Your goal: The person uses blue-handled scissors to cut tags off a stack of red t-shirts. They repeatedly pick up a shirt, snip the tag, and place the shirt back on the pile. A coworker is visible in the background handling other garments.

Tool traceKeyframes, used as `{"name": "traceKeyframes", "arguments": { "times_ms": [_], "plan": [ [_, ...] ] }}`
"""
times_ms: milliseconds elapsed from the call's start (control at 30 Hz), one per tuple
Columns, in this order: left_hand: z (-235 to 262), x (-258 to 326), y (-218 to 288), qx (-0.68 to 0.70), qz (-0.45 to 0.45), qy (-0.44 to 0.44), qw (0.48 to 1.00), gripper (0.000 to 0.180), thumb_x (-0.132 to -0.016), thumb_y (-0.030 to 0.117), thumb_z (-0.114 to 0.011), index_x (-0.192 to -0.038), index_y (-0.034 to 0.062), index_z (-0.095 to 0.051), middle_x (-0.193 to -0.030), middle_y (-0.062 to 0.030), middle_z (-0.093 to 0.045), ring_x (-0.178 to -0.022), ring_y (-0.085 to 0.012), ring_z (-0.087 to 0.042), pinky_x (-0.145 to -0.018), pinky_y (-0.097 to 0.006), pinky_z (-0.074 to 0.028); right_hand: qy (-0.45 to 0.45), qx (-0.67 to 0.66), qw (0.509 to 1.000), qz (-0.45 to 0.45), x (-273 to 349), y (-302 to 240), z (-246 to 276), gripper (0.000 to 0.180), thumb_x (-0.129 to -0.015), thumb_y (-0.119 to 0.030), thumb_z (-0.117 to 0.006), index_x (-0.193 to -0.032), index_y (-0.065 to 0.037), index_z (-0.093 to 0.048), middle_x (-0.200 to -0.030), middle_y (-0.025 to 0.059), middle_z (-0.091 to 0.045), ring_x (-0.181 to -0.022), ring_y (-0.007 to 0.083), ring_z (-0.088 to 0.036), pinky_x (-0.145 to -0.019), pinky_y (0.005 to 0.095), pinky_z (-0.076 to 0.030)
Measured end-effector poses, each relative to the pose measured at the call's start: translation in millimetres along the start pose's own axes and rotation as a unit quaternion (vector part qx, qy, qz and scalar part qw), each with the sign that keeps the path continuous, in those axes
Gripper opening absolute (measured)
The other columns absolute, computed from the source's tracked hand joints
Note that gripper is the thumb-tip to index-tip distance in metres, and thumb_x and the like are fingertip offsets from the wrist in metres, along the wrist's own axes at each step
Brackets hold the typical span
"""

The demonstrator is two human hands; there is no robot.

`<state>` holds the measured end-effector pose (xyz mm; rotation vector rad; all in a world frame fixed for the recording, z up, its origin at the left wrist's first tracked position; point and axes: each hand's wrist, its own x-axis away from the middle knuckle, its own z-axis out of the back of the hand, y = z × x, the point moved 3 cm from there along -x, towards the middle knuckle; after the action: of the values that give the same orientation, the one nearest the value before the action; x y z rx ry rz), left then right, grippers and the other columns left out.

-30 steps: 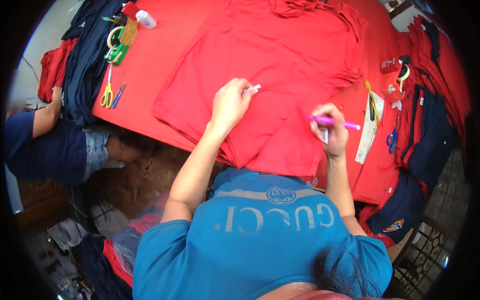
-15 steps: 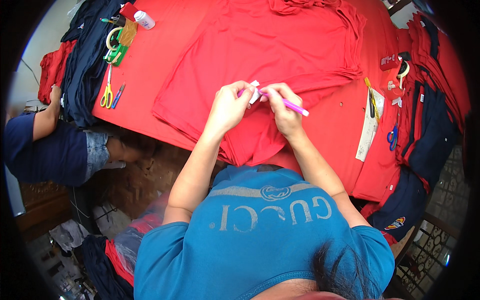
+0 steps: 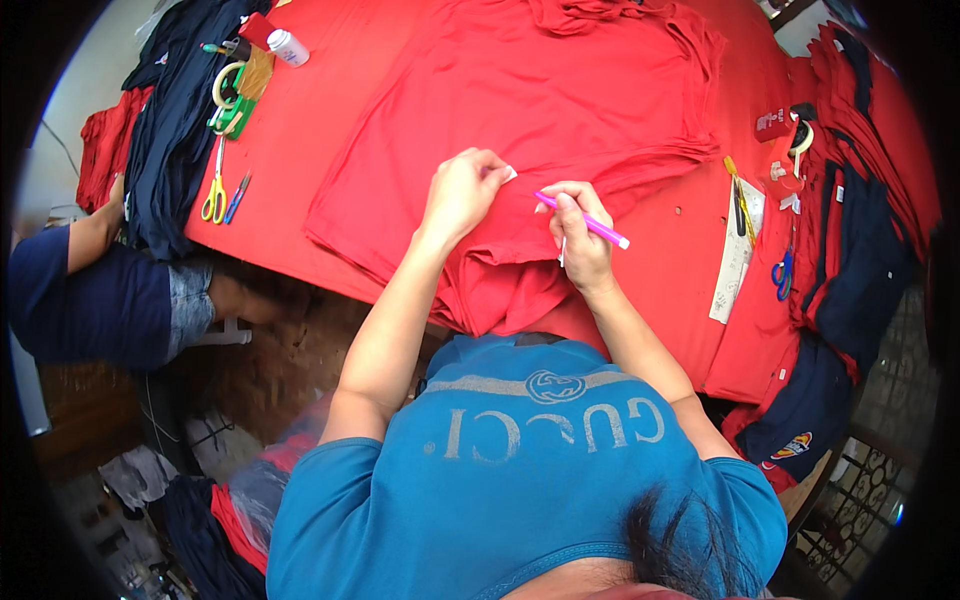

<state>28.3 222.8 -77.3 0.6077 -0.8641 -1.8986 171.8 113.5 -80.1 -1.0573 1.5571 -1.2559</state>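
Note:
My left hand (image 3: 462, 197) is closed in a pinch above the red garments (image 3: 560, 100), with a small white label (image 3: 511, 173) showing at its fingertips. A little to the right, my right hand (image 3: 588, 258) grips a pink pen (image 3: 602, 230), its tip angled up and left, apart from the label. A thin white strip (image 3: 562, 254) shows below the right-hand fingers; whether they hold it I cannot tell. The garments lie loosely stacked, with bunched folds between my forearms and the table edge.
Yellow-handled scissors (image 3: 214, 204), a blue pen (image 3: 238, 198), a tape dispenser (image 3: 232, 116) and a white bottle (image 3: 288, 48) lie left. On the right are a paper strip (image 3: 733, 262), blue-handled scissors (image 3: 783, 274) and dark garments (image 3: 872, 240). Another person's arm (image 3: 95, 232) rests at far left.
My hands have moved apart. The pen was against the white label between both hands; now my right hand has drawn it away to the right, while the label stays at my left fingertips.

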Motion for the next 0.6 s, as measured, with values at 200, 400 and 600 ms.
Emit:
{"name": "traceKeyframes", "arguments": {
  "times_ms": [200, 400, 600],
  "plan": [
    [12.0, 6.2, 15.0, 0.130, 0.073, -0.056, 0.987, 0.026, -0.088, 0.022, -0.061, -0.095, -0.0017, -0.069, -0.081, -0.0149, -0.069, -0.078, -0.0194, -0.066, -0.071, -0.034, -0.049, 0.023, 0.077, 0.994, 0.077, -14.6, -9.8, -11.4, 0.012, -0.095, -0.008, -0.055, -0.093, 0.002, -0.063, -0.077, 0.0045, -0.062, -0.071, 0.0092, -0.057, -0.063, 0.0237, -0.046],
    [15.3, 18.8, 28.8, 0.187, 0.121, -0.067, 0.973, 0.023, -0.089, 0.019, -0.060, -0.093, -0.0018, -0.069, -0.072, -0.0047, -0.065, -0.066, -0.0077, -0.057, -0.060, -0.025, -0.045, 0.041, -0.009, 0.998, 0.041, -12.4, 1.7, -8.2, 0.018, -0.096, -0.010, -0.054, -0.109, 0.002, -0.056, -0.089, 0.0080, -0.064, -0.080, 0.0128, -0.063, -0.073, 0.0271, -0.051],
    [13.0, 44.6, 52.8, 0.160, 0.058, -0.104, 0.980, 0.016, -0.087, 0.013, -0.062, -0.088, -0.0014, -0.069, -0.073, -0.0034, -0.064, -0.070, -0.0053, -0.056, -0.065, -0.025, -0.048, 0.022, -0.032, 0.993, 0.113, 0.2, 3.7, -8.7, 0.032, -0.097, -0.024, -0.055, -0.119, -0.003, -0.045, -0.102, 0.0093, -0.058, -0.060, 0.0065, -0.050, -0.052, 0.0212, -0.046]
  ]
}}
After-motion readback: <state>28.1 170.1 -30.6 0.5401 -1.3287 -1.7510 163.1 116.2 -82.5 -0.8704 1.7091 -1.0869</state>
